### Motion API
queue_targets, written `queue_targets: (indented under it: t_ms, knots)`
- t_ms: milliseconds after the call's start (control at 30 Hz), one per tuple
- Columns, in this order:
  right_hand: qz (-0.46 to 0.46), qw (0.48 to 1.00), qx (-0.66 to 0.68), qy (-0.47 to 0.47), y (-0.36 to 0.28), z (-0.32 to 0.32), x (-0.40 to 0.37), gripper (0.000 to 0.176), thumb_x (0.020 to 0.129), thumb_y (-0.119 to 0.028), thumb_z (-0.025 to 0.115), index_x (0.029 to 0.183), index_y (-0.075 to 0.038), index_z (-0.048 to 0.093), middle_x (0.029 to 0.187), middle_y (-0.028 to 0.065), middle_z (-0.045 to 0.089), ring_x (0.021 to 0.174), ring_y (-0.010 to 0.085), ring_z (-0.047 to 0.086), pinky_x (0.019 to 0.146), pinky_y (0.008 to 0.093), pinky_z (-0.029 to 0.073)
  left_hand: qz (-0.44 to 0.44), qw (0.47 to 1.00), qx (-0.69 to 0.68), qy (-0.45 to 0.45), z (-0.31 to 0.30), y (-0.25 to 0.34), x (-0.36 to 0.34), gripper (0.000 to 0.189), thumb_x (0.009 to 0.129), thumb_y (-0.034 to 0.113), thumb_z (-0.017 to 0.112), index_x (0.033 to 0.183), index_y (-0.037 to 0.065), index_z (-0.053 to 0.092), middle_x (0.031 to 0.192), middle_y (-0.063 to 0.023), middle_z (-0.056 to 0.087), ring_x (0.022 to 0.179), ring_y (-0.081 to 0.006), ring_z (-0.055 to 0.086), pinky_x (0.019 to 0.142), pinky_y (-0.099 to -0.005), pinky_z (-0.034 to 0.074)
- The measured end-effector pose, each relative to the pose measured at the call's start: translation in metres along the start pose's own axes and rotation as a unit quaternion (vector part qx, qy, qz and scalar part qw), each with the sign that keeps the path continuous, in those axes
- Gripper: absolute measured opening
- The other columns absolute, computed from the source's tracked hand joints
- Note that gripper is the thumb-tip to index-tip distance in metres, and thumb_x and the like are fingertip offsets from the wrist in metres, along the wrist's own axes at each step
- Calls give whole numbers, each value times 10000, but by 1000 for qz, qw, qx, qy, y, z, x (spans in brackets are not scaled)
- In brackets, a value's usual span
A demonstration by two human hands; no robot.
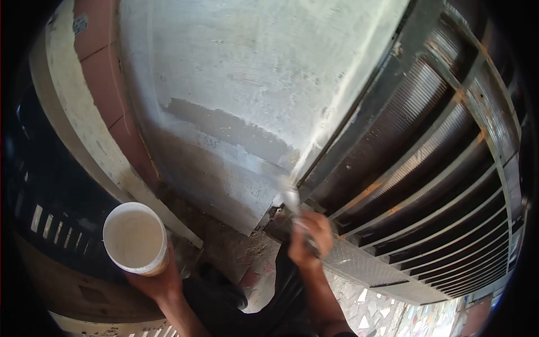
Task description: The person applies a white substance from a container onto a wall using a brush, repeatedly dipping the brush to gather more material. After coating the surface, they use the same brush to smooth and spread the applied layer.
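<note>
My right hand [312, 238] is wrapped round the dark handle of a paintbrush [292, 201]. Its pale bristles are smeared by motion and overlap the lower right edge of the wall [241, 62]. White paint covers much of that wall, and a bare grey strip [230, 130] crosses it above a whitened lower band. At the lower left, my left hand [163, 283] grips a white plastic tub [164, 238] from below and the side. Pale paint shows inside the tub, whose mouth faces up toward me.
A metal gate [415, 149] with ribbed panels and rusty bars stands close on the right. Reddish tiles [104, 84] and a pale curved post [73, 95] border the wall on the left. Below lies a floor [365, 306] of broken tile pieces, near my dark-clothed legs.
</note>
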State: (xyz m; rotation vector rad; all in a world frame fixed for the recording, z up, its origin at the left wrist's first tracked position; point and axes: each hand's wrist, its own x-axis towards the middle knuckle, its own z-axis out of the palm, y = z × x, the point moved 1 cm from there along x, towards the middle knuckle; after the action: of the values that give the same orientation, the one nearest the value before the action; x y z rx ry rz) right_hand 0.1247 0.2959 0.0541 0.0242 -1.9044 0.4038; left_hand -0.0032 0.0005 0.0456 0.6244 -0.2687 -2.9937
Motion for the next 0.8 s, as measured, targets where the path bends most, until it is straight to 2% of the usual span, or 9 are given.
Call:
queue_targets:
  t_ms: [33,100,267,367,533,567,600,733,800]
  knots:
    - [12,998,-56,31,3,-18,-7,146,983,-26,713,1128,-35,697,990,191,748,839,315,721,730,443,569,6,1000,-7,6,-12,3,8,523,1115,471,552,1565,207,592,1640,-84,523,1533,-353,481,1299,-623,378]
    - [8,997,-67,35,-1,-53,-28,124,1042,-86,668,1159,-48,655,971,166,724,821,285,688,728,428,540,7,993,15,-118,-43,8,25,525,1118,472,546,1567,204,588,1638,-84,528,1532,-352,483,1296,-618,382]
    - [3,999,20,43,-18,-26,-32,136,1053,-151,670,1149,-56,657,967,158,718,821,281,691,735,435,533,-3,995,3,-96,-35,6,20,535,1123,482,538,1580,207,579,1631,-82,542,1537,-346,489,1292,-618,385]
    - [9,993,115,-6,-31,33,14,200,892,54,751,1076,-25,736,973,207,775,837,350,756,748,431,603,-9,997,-1,-83,-16,7,14,543,1126,493,534,1587,209,575,1637,-79,541,1546,-341,491,1292,-620,383]
    - [4,1000,-22,3,-4,16,7,135,931,20,742,1062,-7,718,1016,207,754,884,341,736,782,442,583,17,997,-6,-70,-41,8,27,550,1130,511,521,1591,215,574,1648,-77,539,1554,-339,494,1283,-623,389]
    - [-4,998,-63,-2,1,-7,-6,107,969,-7,712,1075,-13,693,1013,203,747,881,334,728,784,447,576,158,949,242,-124,-58,9,35,553,1131,516,519,1593,216,573,1647,-78,542,1554,-339,496,1278,-623,392]
    - [-11,995,-103,-8,5,-31,-21,83,1007,-35,683,1088,-19,669,1010,200,740,879,327,720,786,452,570,279,819,476,-159,-69,10,37,557,1131,520,516,1595,217,572,1645,-79,546,1554,-338,497,1273,-623,395]
    - [-1,1000,-28,-11,-9,-51,-37,76,1071,-99,630,1126,-52,605,973,181,736,834,306,708,782,432,560,259,832,460,-171,-80,14,39,557,1132,521,515,1598,220,570,1643,-74,551,1561,-333,491,1265,-630,398]
    - [-2,1000,11,-27,-21,-24,-32,87,1030,-81,684,1111,-56,665,979,184,752,841,321,729,771,430,573,300,751,569,-150,-81,18,41,557,1132,521,511,1600,223,568,1646,-70,548,1567,-333,485,1268,-636,392]
